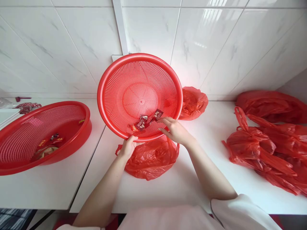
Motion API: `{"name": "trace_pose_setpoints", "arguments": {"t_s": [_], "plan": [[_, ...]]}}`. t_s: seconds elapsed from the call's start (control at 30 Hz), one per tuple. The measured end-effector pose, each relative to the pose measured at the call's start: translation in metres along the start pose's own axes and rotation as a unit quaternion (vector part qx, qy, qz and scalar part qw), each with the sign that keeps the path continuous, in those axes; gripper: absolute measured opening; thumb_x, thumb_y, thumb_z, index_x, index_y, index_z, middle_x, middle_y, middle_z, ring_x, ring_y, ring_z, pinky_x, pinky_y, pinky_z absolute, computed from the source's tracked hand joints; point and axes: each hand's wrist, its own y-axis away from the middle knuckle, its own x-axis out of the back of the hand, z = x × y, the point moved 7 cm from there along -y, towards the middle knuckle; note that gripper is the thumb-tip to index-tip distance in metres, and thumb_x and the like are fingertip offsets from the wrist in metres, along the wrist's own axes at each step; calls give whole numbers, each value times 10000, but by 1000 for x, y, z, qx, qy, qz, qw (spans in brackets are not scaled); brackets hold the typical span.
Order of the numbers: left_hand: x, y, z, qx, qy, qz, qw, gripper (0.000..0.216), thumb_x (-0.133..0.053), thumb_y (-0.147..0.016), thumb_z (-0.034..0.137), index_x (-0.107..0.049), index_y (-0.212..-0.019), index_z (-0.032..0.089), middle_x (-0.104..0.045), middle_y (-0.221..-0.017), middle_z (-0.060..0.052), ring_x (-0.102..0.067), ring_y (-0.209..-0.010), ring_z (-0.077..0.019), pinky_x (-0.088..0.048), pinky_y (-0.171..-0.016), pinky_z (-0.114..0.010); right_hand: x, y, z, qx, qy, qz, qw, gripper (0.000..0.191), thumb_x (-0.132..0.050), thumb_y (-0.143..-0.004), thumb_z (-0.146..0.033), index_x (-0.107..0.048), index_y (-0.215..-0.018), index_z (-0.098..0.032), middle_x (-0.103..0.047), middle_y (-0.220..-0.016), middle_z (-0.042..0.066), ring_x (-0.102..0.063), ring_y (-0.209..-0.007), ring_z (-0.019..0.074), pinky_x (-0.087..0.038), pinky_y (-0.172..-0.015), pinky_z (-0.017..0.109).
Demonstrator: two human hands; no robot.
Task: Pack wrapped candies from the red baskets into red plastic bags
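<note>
A round red perforated basket (140, 67) is tilted up toward me over a red plastic bag (150, 159) on the white counter. My left hand (128, 147) grips the basket's lower rim, thumb over the edge. My right hand (174, 129) reaches into the basket's lower right, with its fingers resting on the mesh beside a dark red wrapped candy (158, 114). A few more small wrapped candies (141, 123) lie at the basket's low edge.
A second red basket (79, 110) with several wrapped candies sits tilted at the left. A crumpled red bag (193, 102) lies behind the tilted basket. More red bags (268, 143) pile up at the right. Tiled walls close off the counter's back.
</note>
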Motion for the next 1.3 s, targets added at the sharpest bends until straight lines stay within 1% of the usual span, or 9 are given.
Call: {"name": "trace_pose_setpoints", "arguments": {"t_s": [0.07,0.17,0.23,0.33,0.47,0.73,1.07,1.17,1.3], "plan": [[-5,3,-4,14,-2,-7,1000,348,-608,-702,199,-666,-1041,142,-719,-1008,-80,-644,-1059,-299,-551,-862,-454,-14,-1,-5,7,12,-20,1000,416,-484,-959,-340,-488,-1346,-188,-560,-1342,127,-532,-1240,256,-431,-1057,463],[-8,6,-11,34,-17,-12,999,282,-607,-701,214,-684,-964,145,-728,-962,-81,-665,-1018,-306,-558,-829,-436,-33,-1,-8,8,80,-28,996,543,-478,-958,-286,-332,-1471,-189,-408,-1499,127,-332,-1409,288,-159,-1167,605],[-9,8,-16,43,-24,-18,999,192,-608,-706,219,-687,-867,150,-731,-926,-79,-679,-985,-309,-562,-806,-428,-40,-1,-3,-3,124,-28,992,524,-445,-954,-190,-347,-1469,-186,-475,-1448,134,-365,-1388,293,-23,-1157,649],[-6,8,-21,51,-26,-16,998,84,-617,-709,222,-662,-742,160,-730,-872,-72,-691,-941,-308,-565,-773,-417,-45,-1,7,-26,123,-51,991,354,-454,-938,-144,-591,-1260,-195,-675,-1152,105,-582,-1158,254,-183,-1159,569],[-3,6,-23,54,-25,-12,998,145,-600,-713,227,-680,-812,159,-727,-852,-67,-690,-938,-300,-566,-755,-403,-31,-2,17,-58,1,-23,998,206,-505,-934,-205,-675,-1049,-192,-697,-1016,79,-652,-931,192,-498,-880,329],[1,1,-9,13,-21,23,999,333,-604,-692,205,-663,-1012,137,-728,-932,-70,-679,-964,-287,-564,-805,-425,-14,-1,4,-60,-157,3,986,80,-602,-894,-247,-667,-903,-201,-684,-839,13,-639,-747,134,-496,-712,247],[15,-9,-8,3,-5,51,999,254,-606,-672,214,-685,-899,131,-738,-880,-81,-682,-941,-296,-545,-843,-461,-26,7,-65,128,31,-42,990,235,-408,-988,-228,-633,-927,-192,-642,-888,69,-588,-804,181,-458,-696,303],[16,-9,-11,14,4,59,998,239,-602,-662,230,-684,-869,142,-741,-845,-74,-676,-977,-309,-542,-851,-455,-50,16,-75,142,106,-96,979,245,-455,-970,-238,-622,-800,-182,-628,-790,58,-565,-721,183,-430,-649,315],[10,-5,-13,43,18,47,998,292,-579,-689,264,-684,-934,145,-744,-918,-80,-663,-1033,-326,-531,-887,-467,-70,28,-77,141,56,-150,977,281,-520,-947,-374,-626,-762,-190,-634,-754,34,-568,-687,166,-438,-634,304]]}}
